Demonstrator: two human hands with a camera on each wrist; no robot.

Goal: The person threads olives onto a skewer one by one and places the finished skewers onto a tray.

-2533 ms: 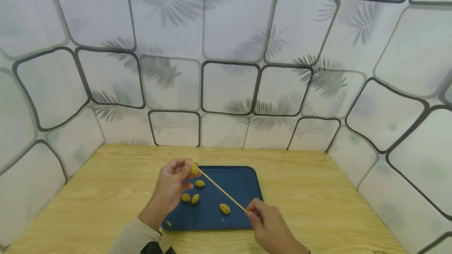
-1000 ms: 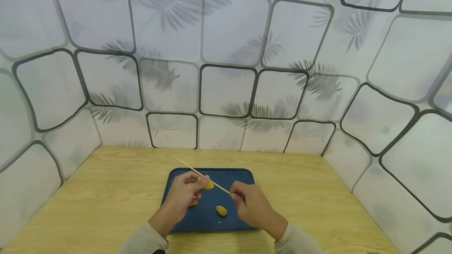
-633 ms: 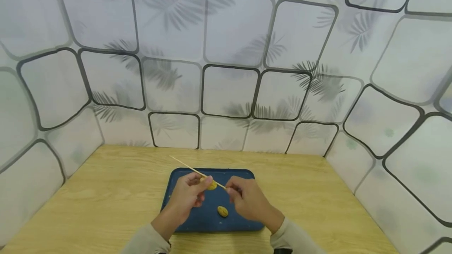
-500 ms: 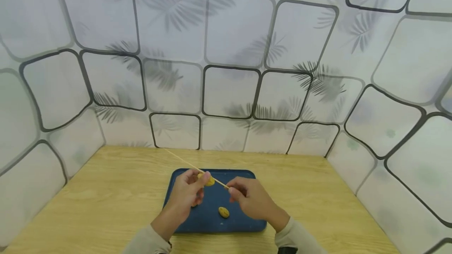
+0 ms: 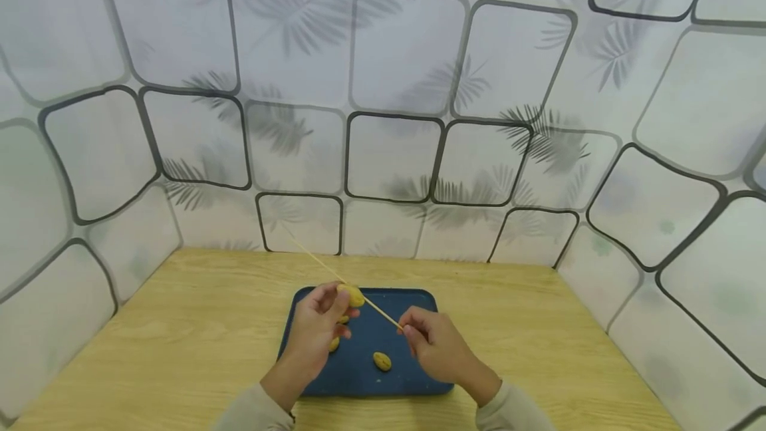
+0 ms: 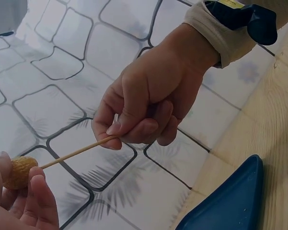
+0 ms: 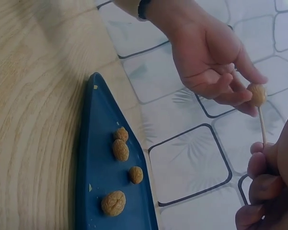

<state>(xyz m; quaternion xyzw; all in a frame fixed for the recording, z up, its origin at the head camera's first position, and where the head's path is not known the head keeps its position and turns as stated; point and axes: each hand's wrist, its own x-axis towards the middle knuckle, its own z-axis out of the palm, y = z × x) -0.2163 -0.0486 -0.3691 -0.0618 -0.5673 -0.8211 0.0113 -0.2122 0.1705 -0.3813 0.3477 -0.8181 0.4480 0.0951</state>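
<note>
Pale grey-white walls (image 5: pixel 395 58), printed with rounded squares outlined in black and grey, enclose a pale yellow wood-grained bench (image 5: pixel 179 338) at left, rear and right of the frame. Feathery grey palm-leaf prints (image 5: pixel 544 135) spread across the centre, with faint green smudges (image 5: pixel 667 226) at right. Soft light turns cool lavender toward the upper centre.

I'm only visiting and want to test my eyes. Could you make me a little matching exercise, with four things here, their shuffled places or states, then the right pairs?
Things:
1. the left hand
2. the right hand
3. the tray
4. the loose pieces

Places or states:
A. dark blue, on the wooden table
B. gripping the thin stick
C. lying apart from both hands, yellow-brown
D. holding a yellow piece

Right pairs: 1-D, 2-B, 3-A, 4-C
</note>
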